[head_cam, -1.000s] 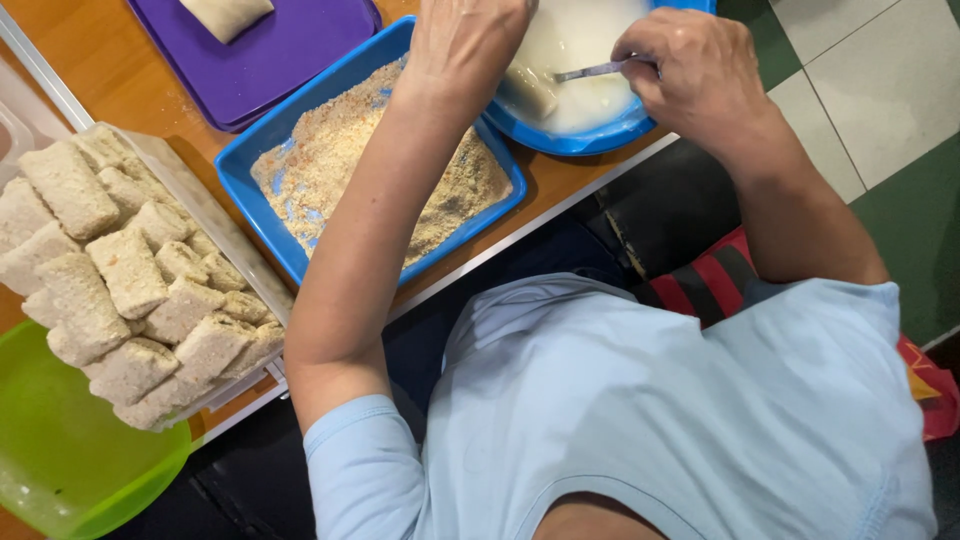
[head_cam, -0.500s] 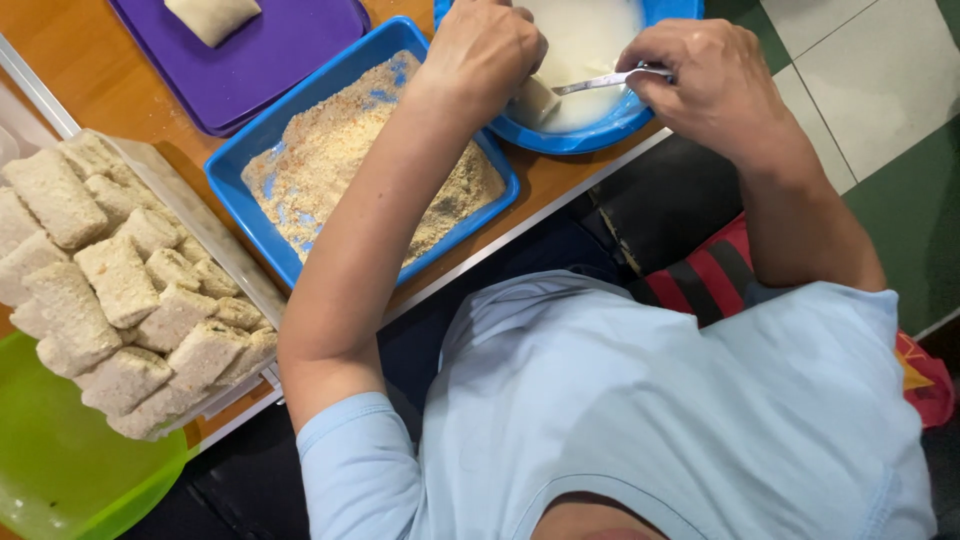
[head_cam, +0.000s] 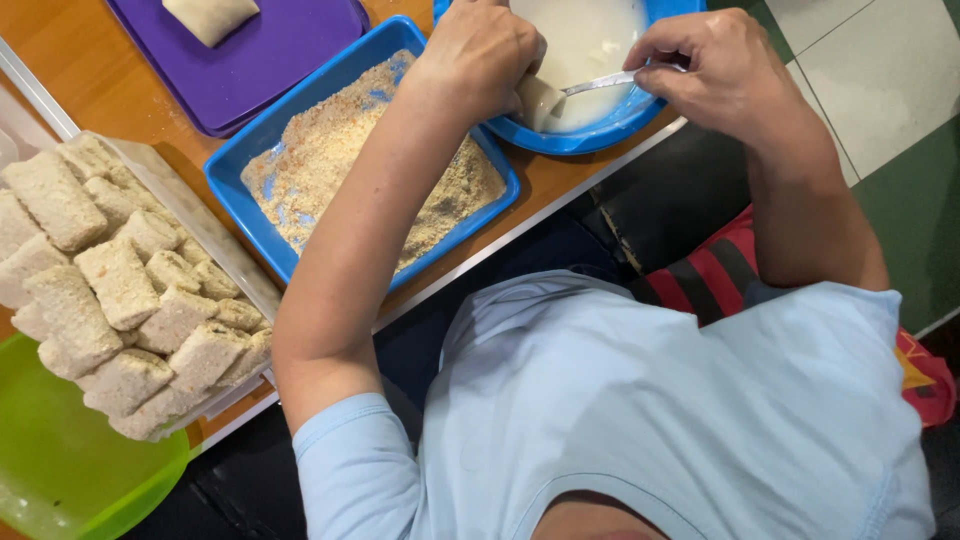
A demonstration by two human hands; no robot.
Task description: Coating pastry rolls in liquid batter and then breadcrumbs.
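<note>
My left hand (head_cam: 480, 50) holds a pale wrapped roll (head_cam: 537, 101) at the near rim of a round blue bowl (head_cam: 600, 125) of white batter. My right hand (head_cam: 720, 70) grips a metal spoon (head_cam: 600, 83) whose tip rests against the roll. Just left of the bowl sits a rectangular blue tray (head_cam: 250, 165) covered with tan breadcrumbs. My light blue shirt fills the lower part of the view.
A purple tray (head_cam: 290, 60) with one uncoated roll (head_cam: 210, 15) lies at the back. A clear container (head_cam: 200, 235) piled with several breaded pieces (head_cam: 120, 290) stands at the left, over a green lid (head_cam: 60, 470). The orange table's edge runs diagonally; tiled floor lies at the right.
The view has shifted slightly. My hands stay at the bowl, with the roll now lifted to the bowl's near rim and the spoon against it.
</note>
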